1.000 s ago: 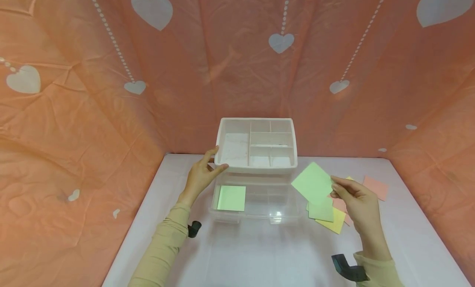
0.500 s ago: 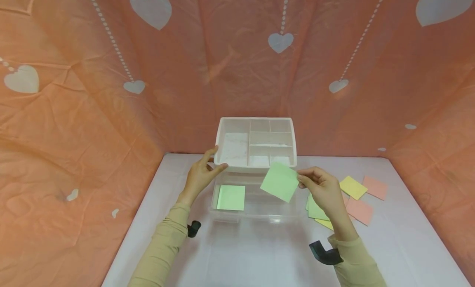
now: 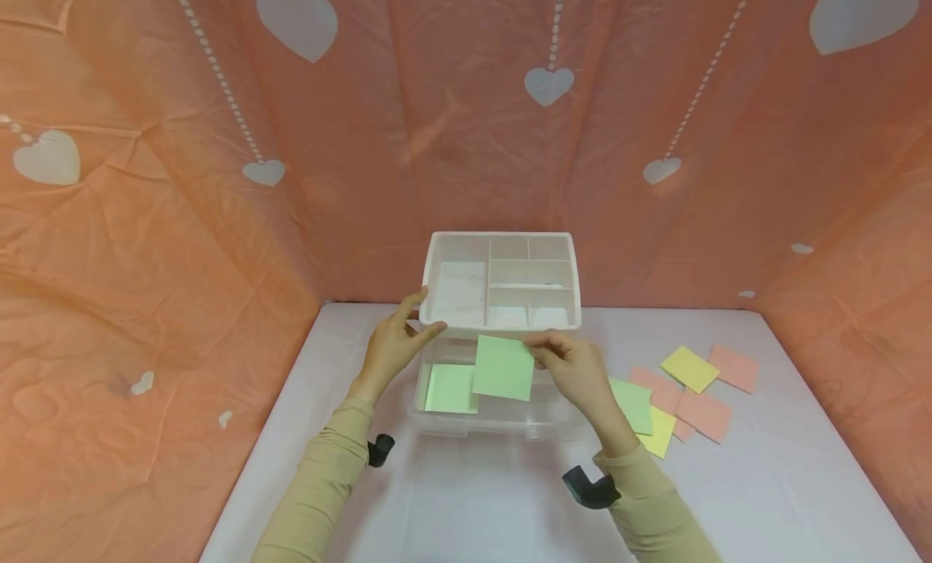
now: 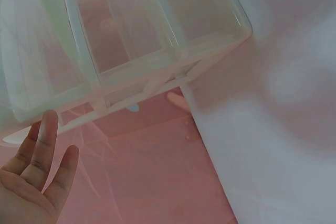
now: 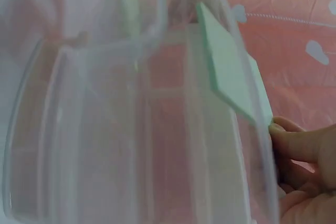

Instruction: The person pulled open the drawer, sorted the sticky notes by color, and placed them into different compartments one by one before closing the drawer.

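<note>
Pinching a square pale-green paper pad point(image 3: 504, 370) by its corner, the right hand point(image 3: 574, 370) holds it over the clear plastic drawer point(image 3: 502, 424); the left hand point(image 3: 393, 346) spreads against the white plastic compartment tray point(image 3: 510, 332). Lowering crookedly could snag the pad on the drawer's rim.

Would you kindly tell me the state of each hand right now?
Left hand: open, touching the left side of the white tray.
Right hand: closed, pinching a green paper square near its corner.
</note>
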Demonstrator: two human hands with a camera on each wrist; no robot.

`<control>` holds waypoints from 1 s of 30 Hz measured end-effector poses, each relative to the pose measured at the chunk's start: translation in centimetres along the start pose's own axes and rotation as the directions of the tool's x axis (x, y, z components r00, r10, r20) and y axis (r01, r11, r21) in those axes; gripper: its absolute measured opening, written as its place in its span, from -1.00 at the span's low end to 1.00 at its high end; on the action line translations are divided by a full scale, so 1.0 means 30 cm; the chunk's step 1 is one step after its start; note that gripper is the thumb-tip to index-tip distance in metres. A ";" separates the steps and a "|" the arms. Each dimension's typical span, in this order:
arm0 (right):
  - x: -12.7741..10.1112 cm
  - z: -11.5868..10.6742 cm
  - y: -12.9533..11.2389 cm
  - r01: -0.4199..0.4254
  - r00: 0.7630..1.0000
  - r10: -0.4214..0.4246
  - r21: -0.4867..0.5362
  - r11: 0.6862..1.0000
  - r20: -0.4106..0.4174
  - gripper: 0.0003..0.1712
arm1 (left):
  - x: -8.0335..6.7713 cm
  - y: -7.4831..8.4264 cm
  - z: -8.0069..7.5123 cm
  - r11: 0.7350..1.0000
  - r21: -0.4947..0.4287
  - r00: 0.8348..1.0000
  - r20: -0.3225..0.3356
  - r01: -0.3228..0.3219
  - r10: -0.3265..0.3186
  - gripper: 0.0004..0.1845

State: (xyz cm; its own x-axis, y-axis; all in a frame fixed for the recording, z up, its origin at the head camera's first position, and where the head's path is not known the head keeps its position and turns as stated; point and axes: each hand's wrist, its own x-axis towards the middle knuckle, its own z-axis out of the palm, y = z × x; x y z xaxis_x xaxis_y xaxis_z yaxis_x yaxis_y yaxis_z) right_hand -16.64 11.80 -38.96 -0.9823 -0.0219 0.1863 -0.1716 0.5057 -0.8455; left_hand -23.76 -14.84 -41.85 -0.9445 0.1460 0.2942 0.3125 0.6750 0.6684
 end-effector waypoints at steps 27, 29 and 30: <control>0.012 0.123 0.058 -0.038 0.988 0.053 -0.105 0.994 0.143 -0.88 | 0.001 0.002 -0.002 1.000 -0.002 1.000 0.017 0.020 -0.020 -0.28; 0.011 0.122 0.057 -0.037 0.989 0.053 -0.118 0.992 0.138 -0.88 | 0.001 0.002 -0.001 1.000 -0.003 1.000 0.018 0.020 -0.020 -0.27; 0.011 0.122 0.056 -0.037 0.989 0.054 -0.121 0.992 0.137 -0.88 | 0.001 0.002 0.000 1.000 -0.004 1.000 0.017 0.020 -0.020 -0.27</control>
State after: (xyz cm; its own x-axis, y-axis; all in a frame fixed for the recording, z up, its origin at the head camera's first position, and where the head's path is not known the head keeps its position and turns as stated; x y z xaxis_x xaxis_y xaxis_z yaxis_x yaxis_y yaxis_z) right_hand -17.53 9.49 -42.15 -0.9912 -0.1125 0.0704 -0.1246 0.6070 -0.7849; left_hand -23.76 -14.80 -41.82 -0.9521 0.1451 0.2691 0.2942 0.6745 0.6771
